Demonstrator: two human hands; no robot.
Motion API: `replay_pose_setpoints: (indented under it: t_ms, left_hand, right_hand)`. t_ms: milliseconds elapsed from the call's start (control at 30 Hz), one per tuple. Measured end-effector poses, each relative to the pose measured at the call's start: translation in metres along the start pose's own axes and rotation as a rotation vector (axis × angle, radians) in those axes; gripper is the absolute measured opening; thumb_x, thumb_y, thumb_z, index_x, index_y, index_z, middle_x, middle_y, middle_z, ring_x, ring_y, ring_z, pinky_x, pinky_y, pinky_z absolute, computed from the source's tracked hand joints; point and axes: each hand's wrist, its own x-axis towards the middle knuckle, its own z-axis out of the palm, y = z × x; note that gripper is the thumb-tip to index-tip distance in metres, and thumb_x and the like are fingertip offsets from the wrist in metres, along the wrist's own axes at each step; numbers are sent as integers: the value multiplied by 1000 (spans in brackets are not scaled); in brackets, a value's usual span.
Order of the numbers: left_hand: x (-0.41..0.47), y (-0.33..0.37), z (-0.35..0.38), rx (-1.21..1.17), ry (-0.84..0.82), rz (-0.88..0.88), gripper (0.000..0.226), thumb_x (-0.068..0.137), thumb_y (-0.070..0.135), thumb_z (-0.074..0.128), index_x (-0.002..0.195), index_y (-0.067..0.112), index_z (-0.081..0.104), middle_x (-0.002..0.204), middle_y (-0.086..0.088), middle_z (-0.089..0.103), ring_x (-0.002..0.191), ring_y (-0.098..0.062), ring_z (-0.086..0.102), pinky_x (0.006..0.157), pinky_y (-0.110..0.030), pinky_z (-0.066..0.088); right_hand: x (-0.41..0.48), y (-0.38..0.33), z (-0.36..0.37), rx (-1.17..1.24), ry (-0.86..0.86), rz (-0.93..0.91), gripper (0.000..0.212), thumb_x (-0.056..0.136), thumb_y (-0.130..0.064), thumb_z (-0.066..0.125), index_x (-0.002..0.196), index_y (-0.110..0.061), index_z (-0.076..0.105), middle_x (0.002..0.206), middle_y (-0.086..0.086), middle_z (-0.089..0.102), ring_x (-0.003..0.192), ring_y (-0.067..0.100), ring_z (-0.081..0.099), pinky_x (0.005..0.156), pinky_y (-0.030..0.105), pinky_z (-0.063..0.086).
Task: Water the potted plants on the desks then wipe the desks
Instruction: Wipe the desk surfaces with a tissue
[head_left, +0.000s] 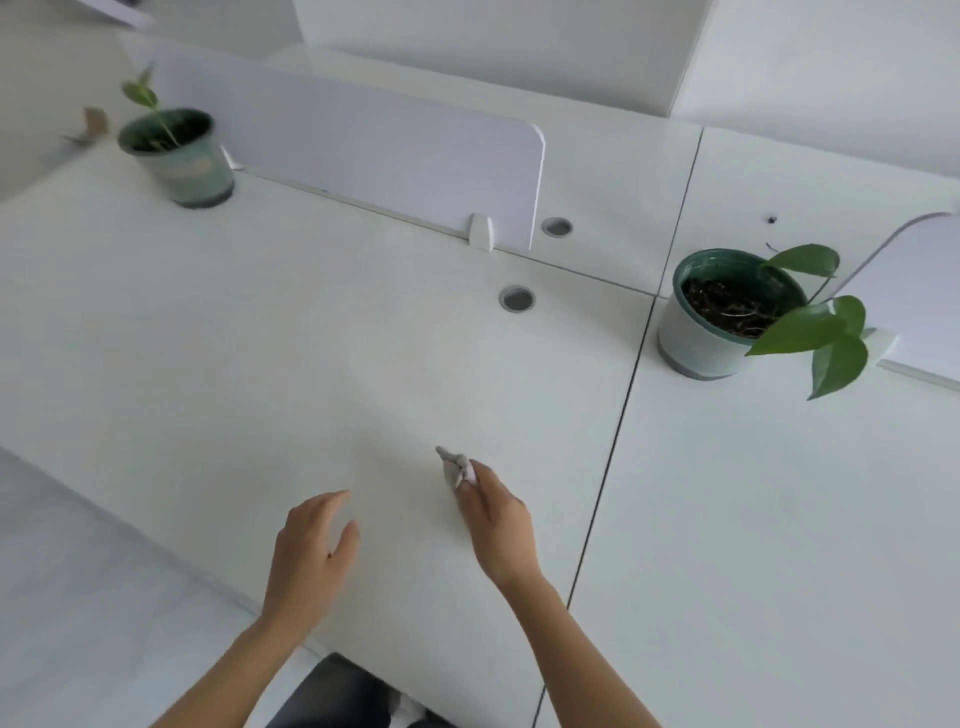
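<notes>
I judge this the wiping step. My right hand (498, 525) pinches a small crumpled cloth (454, 467) low over the worktop (260, 338), nearer me than the cable grommet (517, 299). My left hand (311, 545) hangs relaxed, holding nothing. Next I'd flatten the cloth and sweep toward the grommet.

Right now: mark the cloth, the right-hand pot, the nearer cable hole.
cloth (454, 466): head view, middle of the bunched fabric.
right-hand pot (691, 340): head view, pale outer wall.
nearer cable hole (517, 300): head view, grey centre.

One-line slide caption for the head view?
Right hand pinches a cloth over the desk, left hand open; far potted plant and near potted plant beyond.
</notes>
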Motion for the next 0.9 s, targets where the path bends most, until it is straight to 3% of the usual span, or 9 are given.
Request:
replay_pose_setpoints:
  t_ms: [233, 300, 400, 467, 533, 633, 733, 800, 900]
  left_hand:
    - [-96, -102, -59, -86, 154, -382, 33, 90, 12, 52, 122, 4, 55, 120, -15, 59, 112, -30, 53, 88, -40, 39]
    - [-115, -112, -63, -169, 211, -441, 34, 90, 9, 52, 123, 6, 53, 119, -13, 59, 105, -27, 54, 85, -37, 40]
    - [-137, -121, -64, -289, 259, -503, 33, 90, 9, 51, 123, 8, 53, 114, -9, 60, 95, -22, 54, 80, -34, 39]
    - [-150, -131, -68, -348, 225, -502, 33, 91, 11, 50, 123, 11, 53, 109, -5, 61, 90, -19, 56, 78, -30, 40]
    - [-163, -153, -78, -333, 66, -486, 33, 92, 20, 48, 125, 18, 49, 106, 2, 58, 90, -12, 56, 77, -24, 40]
    - [-194, -196, -108, -291, -183, -568, 28, 94, 31, 45, 122, 30, 44, 108, 3, 56, 97, -13, 56, 81, -23, 40]
    - [-225, -236, -143, -465, -9, -674, 22, 94, 26, 46, 116, 26, 50, 110, -6, 60, 100, -22, 57, 82, -27, 38]
    - [-240, -264, -163, -466, 115, -733, 30, 95, 25, 45, 122, 16, 52, 116, -10, 59, 102, -24, 55, 83, -29, 37]
    - [-254, -298, -185, -526, 247, -826, 30, 95, 24, 45, 119, 10, 55, 118, -13, 60, 108, -29, 56, 86, -33, 40]
  right_hand:
    - [-43, -9, 69, 33, -273, -58, 21, 97, -32, 36, 98, -48, 49, 121, -36, 56, 116, -8, 51, 92, 14, 40]
    - [-52, -18, 85, -26, -331, -72, 25, 97, -27, 37, 95, -50, 48, 111, -48, 53, 108, -14, 52, 85, 7, 38]
    - [-67, -32, 115, -138, -422, -115, 26, 97, -22, 38, 99, -46, 49, 84, -57, 50, 77, -17, 54, 65, 4, 36]
    - [-77, -39, 140, -196, -457, -136, 22, 96, -23, 39, 98, -38, 54, 67, -44, 54, 61, -8, 51, 55, 10, 33]
    - [-90, -44, 170, -236, -461, -135, 18, 96, -27, 39, 98, -26, 58, 58, -21, 55, 52, 0, 45, 52, 17, 31]
    - [-118, -49, 219, -298, -488, -131, 20, 96, -32, 38, 101, -29, 58, 73, -8, 63, 62, 5, 54, 60, 27, 42]
    - [-149, -52, 268, -367, -525, -126, 22, 94, -33, 38, 103, -27, 58, 95, 6, 70, 86, 23, 63, 78, 38, 50]
    - [-164, -56, 296, -384, -554, -113, 21, 94, -31, 39, 102, -32, 58, 93, -1, 71, 87, 21, 64, 79, 37, 50]
    - [-177, -71, 325, -399, -609, -115, 33, 95, -22, 41, 89, -54, 48, 77, -35, 63, 76, -8, 60, 69, 15, 44]
